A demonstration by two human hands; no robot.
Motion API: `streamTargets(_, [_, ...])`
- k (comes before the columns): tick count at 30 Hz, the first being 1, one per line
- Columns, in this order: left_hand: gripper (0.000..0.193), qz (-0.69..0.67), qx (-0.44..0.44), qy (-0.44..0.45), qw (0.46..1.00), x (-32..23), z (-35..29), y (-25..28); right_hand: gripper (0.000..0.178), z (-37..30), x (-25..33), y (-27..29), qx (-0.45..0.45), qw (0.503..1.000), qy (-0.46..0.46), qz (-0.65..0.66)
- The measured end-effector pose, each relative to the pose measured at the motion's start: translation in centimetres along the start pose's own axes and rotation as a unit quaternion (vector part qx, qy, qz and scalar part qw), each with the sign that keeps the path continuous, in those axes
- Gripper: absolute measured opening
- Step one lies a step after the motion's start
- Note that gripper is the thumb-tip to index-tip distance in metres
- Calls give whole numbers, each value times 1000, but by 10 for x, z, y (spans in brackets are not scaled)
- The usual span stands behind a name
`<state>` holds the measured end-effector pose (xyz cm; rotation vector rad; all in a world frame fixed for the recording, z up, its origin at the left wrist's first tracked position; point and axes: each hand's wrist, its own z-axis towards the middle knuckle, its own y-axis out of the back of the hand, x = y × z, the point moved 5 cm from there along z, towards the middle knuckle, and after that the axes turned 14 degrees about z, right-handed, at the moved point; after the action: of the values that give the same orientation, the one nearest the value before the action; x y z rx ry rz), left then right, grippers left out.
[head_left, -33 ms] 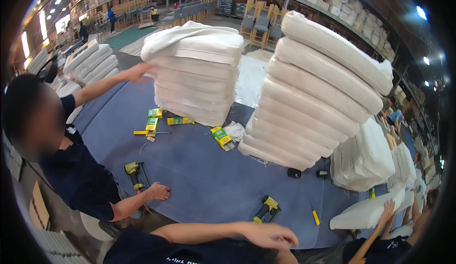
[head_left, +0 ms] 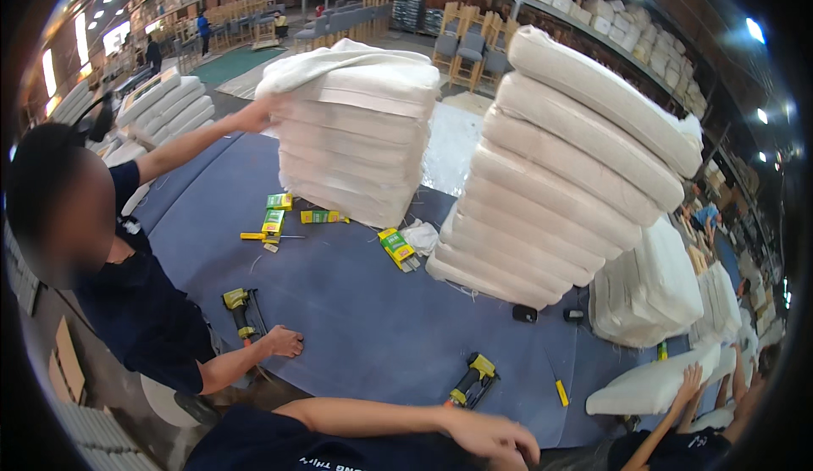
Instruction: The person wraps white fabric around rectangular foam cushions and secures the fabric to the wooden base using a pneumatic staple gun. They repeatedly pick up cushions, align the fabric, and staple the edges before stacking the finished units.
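My left hand (head_left: 489, 435) is low at the front edge of the table, its fingers bent and blurred. Skin shows beneath it at the picture's lower edge, apparently part of my right hand or forearm; the right fingers are hidden. Just beyond my left hand lies a yellow-and-black air stapler (head_left: 474, 379) on the blue-grey table cover (head_left: 364, 318). To its right is a yellow-handled pointed tool (head_left: 561, 393). Tall piles of white padded cushions, one at the centre (head_left: 356, 145) and one to the right (head_left: 550, 183), stand farther back.
A co-worker (head_left: 140, 301) at left touches the centre pile, the other hand beside a second air stapler (head_left: 240, 306). Yellow-green boxes (head_left: 396, 247) and two small black objects (head_left: 524, 313) lie around the piles. At right, another person's hands (head_left: 690, 382) touch a white cushion (head_left: 648, 385).
My left hand has shifted slightly right and down. The co-worker's raised hand has moved up along the centre pile's left side. The view has shifted a little.
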<state>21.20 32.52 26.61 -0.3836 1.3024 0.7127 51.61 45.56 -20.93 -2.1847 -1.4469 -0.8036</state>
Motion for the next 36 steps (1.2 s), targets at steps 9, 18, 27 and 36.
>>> streamTargets(9, [31,50,190,-42,980,109,87,-111,67,-28,8,-23,14,1000,-9,-18])
streamTargets(18, [27,175,115,21,977,254,117,-147,67,-30,35,-35,34,999,12,-37])
streamTargets(27, [25,169,176,42,969,255,125,-156,67,-52,46,-33,30,999,21,-22])
streamTargets(36, [22,-106,196,104,969,209,107,-133,67,-37,38,-105,95,992,6,-81])
